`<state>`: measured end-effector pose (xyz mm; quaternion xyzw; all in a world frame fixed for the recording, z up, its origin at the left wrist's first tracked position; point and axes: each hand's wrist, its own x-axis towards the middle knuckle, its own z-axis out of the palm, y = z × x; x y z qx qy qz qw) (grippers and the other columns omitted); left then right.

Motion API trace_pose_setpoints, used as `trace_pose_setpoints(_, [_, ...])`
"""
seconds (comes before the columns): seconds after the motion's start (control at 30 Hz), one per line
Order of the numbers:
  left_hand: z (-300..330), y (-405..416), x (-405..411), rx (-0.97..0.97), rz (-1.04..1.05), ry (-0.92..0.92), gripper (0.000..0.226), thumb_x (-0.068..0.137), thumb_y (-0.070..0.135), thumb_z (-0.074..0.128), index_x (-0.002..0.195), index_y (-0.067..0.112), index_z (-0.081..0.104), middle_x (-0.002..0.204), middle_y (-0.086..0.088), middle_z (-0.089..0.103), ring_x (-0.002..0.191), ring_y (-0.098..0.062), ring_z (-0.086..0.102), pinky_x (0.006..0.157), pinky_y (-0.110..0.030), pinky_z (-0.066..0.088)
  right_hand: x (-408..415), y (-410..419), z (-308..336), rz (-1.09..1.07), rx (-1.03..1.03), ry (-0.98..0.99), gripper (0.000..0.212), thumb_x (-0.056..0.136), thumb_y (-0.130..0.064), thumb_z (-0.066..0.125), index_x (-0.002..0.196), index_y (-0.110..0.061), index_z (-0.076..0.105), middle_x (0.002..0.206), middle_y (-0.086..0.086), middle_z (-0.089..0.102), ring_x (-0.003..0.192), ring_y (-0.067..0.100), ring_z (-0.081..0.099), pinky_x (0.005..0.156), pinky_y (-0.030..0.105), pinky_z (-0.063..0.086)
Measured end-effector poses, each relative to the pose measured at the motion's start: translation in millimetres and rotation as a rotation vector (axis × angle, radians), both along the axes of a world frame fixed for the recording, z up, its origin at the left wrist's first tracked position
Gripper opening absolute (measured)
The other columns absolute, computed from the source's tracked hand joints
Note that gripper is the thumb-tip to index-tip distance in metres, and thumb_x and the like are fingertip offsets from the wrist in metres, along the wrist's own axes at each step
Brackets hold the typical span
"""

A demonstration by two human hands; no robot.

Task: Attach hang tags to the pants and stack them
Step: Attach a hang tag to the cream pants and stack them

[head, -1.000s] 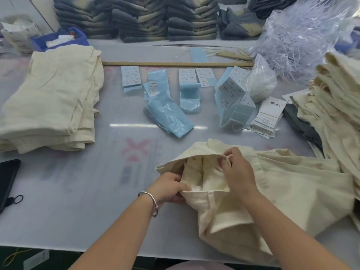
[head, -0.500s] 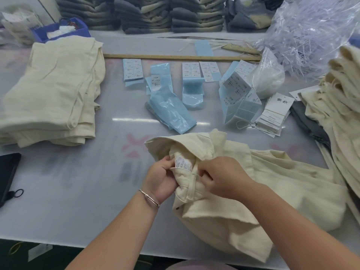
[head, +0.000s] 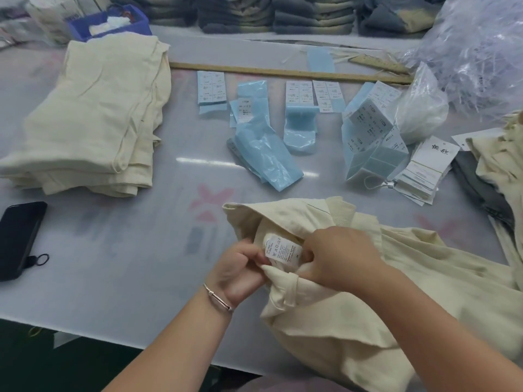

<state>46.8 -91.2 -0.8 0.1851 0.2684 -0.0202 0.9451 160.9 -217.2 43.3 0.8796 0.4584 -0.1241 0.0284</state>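
Observation:
A cream pair of pants (head: 410,292) lies bunched at the table's front, waistband turned open toward me. My left hand (head: 240,271) pinches the waistband fabric at the left of a white sewn-in care label (head: 281,251). My right hand (head: 339,257) grips the fabric just right of that label. A stack of folded cream pants (head: 90,120) sits at the left. White hang tags (head: 427,168) lie in a pile at the right, beside blue sticker sheets (head: 370,131).
A black phone (head: 18,239) lies at the left edge. Blue plastic sleeves (head: 266,157) and label sheets (head: 212,87) occupy the table's middle. A wooden ruler (head: 283,72) runs behind them. More cream pants (head: 501,165) are heaped at the right; clear bags (head: 481,43) sit behind.
Both hands turned the waistband open and drew together, exposing the white care label, which now lies fully between my fingers. The camera tilted down and closer.

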Motion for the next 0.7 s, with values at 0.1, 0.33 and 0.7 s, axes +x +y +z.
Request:
trace_pose_setpoints(0.1, [0.2,-2.2,1.0,-0.087,0.017,0.023,0.050,0.065,-0.012,0.025,0.101,-0.020,0.060,0.103,-0.033,0.066,0.089,-0.045,0.069,0.071,-0.052,0.058,6.6,2.6,5.2,-0.023,-0.018,0.120,0.046,0.064,-0.073,0.060,0.088,-0.034,0.069,0.068,-0.011,0.055,0.068,0.015,0.050,0.052,0.025,0.029])
trace_pose_setpoints(0.33, [5.8,3.7,8.8,-0.017,-0.051,-0.004,0.059,0.065,-0.015,0.023,0.108,-0.016,0.064,0.114,-0.033,0.063,0.102,-0.044,0.066,0.081,-0.052,0.057,23.6,-7.8,1.0,-0.258,0.295,1.080,0.014,0.068,-0.007,0.079,0.079,-0.014,0.075,0.055,-0.009,0.058,0.051,0.003,0.047,0.049,0.015,0.036])
trace_pose_setpoints(0.7, [26.5,6.0,23.1,0.159,-0.088,0.058,0.065,0.057,-0.011,0.034,0.119,0.005,0.041,0.122,-0.023,0.041,0.117,-0.042,0.049,0.104,-0.051,0.044,20.5,-31.6,-15.5,-0.367,0.688,1.298,0.056,0.066,-0.038,0.072,0.076,0.017,0.062,0.063,0.013,0.052,0.060,0.021,0.039,0.053,0.018,0.032])
